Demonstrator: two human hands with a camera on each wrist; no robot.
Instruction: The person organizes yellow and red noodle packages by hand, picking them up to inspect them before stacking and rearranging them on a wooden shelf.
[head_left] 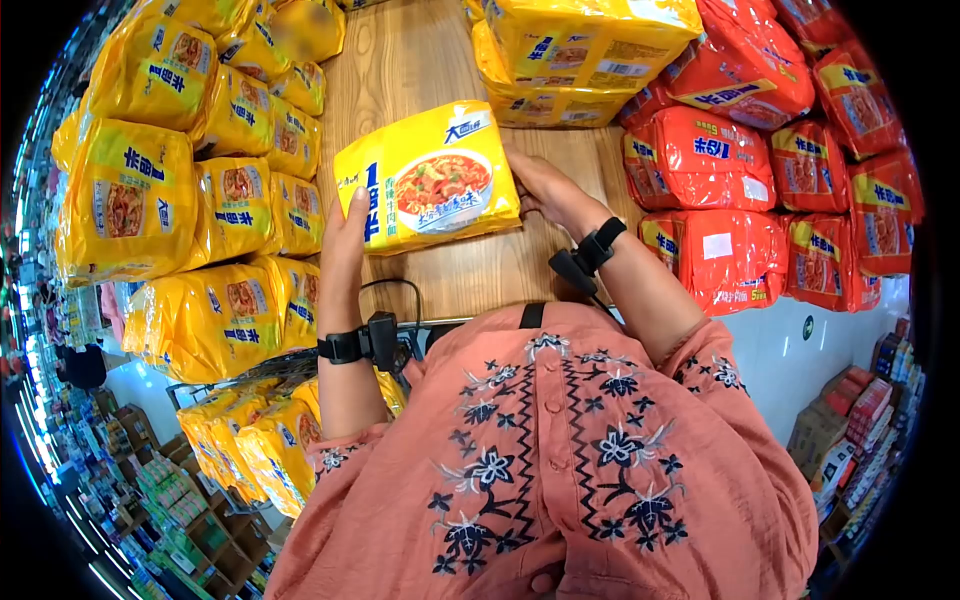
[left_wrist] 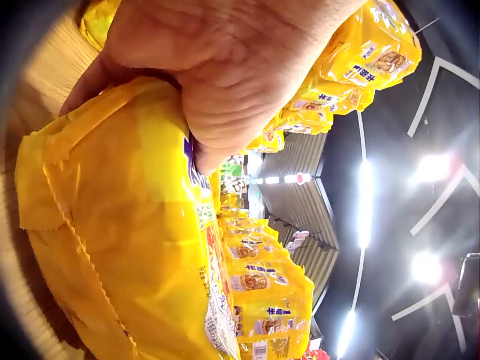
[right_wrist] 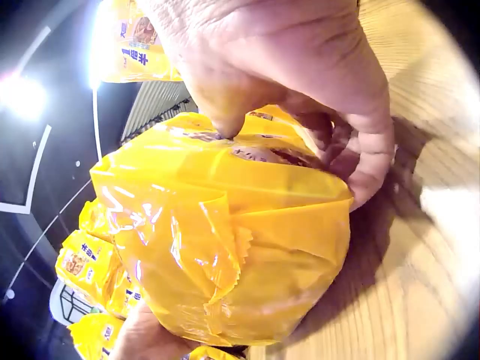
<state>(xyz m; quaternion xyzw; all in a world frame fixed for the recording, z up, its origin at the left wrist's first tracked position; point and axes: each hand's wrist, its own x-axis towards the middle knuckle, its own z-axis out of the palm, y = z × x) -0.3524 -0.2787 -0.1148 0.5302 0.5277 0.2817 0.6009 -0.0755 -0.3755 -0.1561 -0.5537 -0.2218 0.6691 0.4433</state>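
Note:
Held between both hands over the wooden table (head_left: 450, 280) is a yellow multipack of instant noodles (head_left: 425, 205), its printed bowl picture facing up. My left hand (head_left: 343, 240) grips the pack's left end, thumb on the printed face. At the opposite end, my right hand (head_left: 550, 190) holds the pack with curled fingers. Seen from the left wrist, the left hand (left_wrist: 217, 60) clasps the pack's edge beside its crimped end seam. The right wrist view shows the right hand (right_wrist: 300, 75) around a corner of the glossy wrapper, fingertips close to the wood.
Stacked yellow noodle packs (head_left: 135, 200) line the table's left side, with more yellow packs (head_left: 580, 60) at the back. Red noodle packs (head_left: 700, 160) are piled on the right. A cart (head_left: 190, 400) with yellow packs stands at lower left. Store shelves (head_left: 180, 490) lie beyond.

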